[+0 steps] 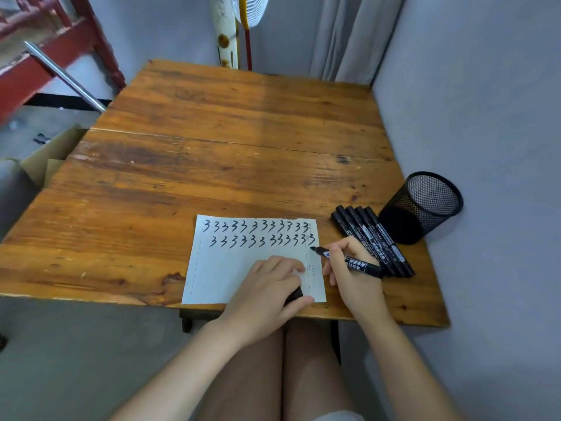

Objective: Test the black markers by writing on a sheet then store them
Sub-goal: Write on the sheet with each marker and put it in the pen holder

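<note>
Now our right hand (pixel 349 268) fingers hold an uncapped marker (pixel 349 260), tip at the sheet's (pixel 227 268) right edge, lower centre; left hand (pixel 270 287) pins the sheet, fingers around a black cap (pixel 294 294).

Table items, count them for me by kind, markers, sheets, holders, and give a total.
Black markers: 6, five lying in a row and one uncapped marker in the right hand
Paper sheet: 1
Mesh pen holder: 1
Total: 8

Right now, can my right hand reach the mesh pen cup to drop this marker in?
Probably yes. The mesh cup stands open-topped just beyond the right hand, with only the row of capped markers lying flat between them. The held marker is still uncapped, though.
</note>
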Available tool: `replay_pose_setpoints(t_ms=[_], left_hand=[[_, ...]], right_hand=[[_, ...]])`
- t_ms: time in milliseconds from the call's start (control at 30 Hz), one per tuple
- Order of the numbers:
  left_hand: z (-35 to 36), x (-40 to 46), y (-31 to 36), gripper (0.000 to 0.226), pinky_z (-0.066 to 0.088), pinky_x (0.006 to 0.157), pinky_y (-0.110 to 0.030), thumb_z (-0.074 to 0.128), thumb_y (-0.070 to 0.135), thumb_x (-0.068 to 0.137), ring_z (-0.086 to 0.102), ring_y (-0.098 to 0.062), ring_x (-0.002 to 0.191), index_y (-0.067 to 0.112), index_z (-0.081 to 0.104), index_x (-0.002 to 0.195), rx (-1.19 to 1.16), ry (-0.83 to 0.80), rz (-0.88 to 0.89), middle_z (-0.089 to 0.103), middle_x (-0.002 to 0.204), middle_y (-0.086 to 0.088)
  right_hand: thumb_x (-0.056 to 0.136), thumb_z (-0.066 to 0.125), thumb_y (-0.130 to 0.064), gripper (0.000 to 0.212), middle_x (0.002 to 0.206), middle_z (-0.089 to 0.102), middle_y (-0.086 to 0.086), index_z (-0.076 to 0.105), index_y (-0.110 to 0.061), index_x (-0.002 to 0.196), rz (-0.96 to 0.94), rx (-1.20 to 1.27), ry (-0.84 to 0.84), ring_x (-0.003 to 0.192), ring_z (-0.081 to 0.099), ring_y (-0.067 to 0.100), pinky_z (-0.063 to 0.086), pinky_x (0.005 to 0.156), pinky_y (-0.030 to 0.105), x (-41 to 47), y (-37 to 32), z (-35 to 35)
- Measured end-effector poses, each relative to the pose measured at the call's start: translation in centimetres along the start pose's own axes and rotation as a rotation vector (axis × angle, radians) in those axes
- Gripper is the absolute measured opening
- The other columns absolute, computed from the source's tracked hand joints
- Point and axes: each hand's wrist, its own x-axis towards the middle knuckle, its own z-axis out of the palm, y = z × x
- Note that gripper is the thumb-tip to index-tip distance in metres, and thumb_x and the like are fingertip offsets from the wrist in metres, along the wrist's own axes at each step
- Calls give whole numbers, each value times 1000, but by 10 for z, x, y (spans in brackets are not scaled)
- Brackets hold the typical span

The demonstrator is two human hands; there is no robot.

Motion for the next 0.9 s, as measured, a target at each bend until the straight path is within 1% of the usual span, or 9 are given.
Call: replay_pose_setpoints(t_ms=[133,267,333,500,567,667,733,800,900], left_hand=[[-1,0,1,45,21,84,-24,33,53,84,33,-11,107,17,61,84,-1,0,-11,54,119,3],[-2,0,2,41,22,84,-25,36,52,84,33,-11,107,18,58,78,-15,-9,-5,54,120,3],[-2,0,2,40,21,83,-24,37,51,84,34,-12,106,18,58,77,-14,4,5,55,119,2],[-3,0,3,45,22,86,-24,34,53,83,32,-10,108,18,61,85,-20,-25,-12,52,122,4],[-5,1,4,44,25,86,-24,35,54,82,34,-9,105,18,60,85,-66,-29,-23,54,117,5],[-15,1,5,38,36,72,-20,43,55,79,43,-4,84,19,58,81,-306,49,-110,55,86,10],[-26,2,11,30,40,60,-24,50,54,76,49,-7,70,24,55,75,-458,82,-183,54,69,10],[-34,4,18,21,40,55,-23,55,49,76,52,-9,62,28,55,74,-525,96,-187,58,64,9],[-44,8,27,24,37,54,-14,52,53,73,54,-8,65,31,56,81,-557,133,-138,60,76,15]], right_hand=[[92,51,-13,21,58,63,4,57,-14,72,-6,-32,12,47,52,5,45,52,20,-1,-1,2],[91,51,-11,22,55,62,5,55,-11,69,-17,-49,20,48,52,9,46,56,33,-1,0,1],[91,52,-11,24,54,62,7,54,-11,67,-11,-41,18,48,51,9,47,57,36,-1,0,2],[91,51,-10,25,49,58,3,53,-6,66,46,-6,36,45,49,6,43,54,28,-3,-4,2],[92,50,-10,24,48,57,2,55,-6,69,90,83,27,43,48,9,41,48,22,-4,-9,-1],[95,45,-12,33,42,52,0,60,-17,66,158,304,108,38,43,10,34,40,19,-8,-21,-13],[96,42,-9,44,37,44,-3,60,-22,58,162,448,112,35,37,8,29,38,20,-14,-32,-21],[93,43,-11,43,36,39,-7,60,-20,54,137,512,69,34,33,7,27,39,20,-20,-44,-25],[83,45,-19,35,34,37,-7,60,-21,51,85,538,17,33,31,7,28,40,19,-24,-57,-26]])
